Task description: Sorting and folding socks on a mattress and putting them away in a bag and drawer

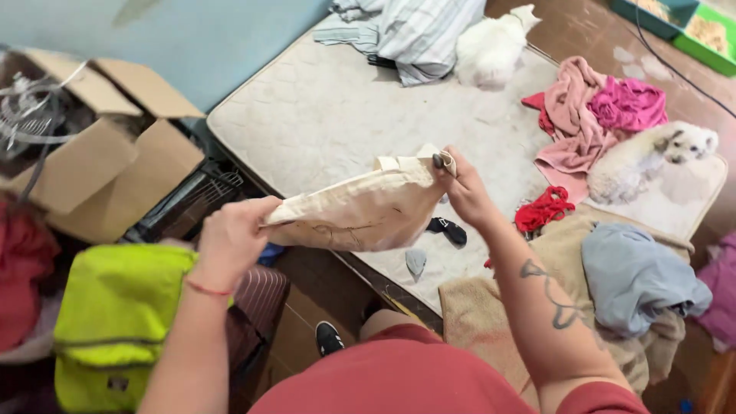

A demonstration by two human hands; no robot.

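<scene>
- Head view: our left hand [230, 239] and right hand [460, 188] are both closed on the cream cloth bag [360, 211], one pinching each end, held in the air over the mattress [330, 115] edge.
- To do this well, we'd keep both pinches firm & the fabric taut so it hangs flat w/o sagging.
- Bag's underside & inside hidden; the fingertips are tucked behind the cloth.
- Small dark items beneath the bag are hard to ID.
- White dog [652, 157] lies beside the pink clothes [598, 115].
</scene>
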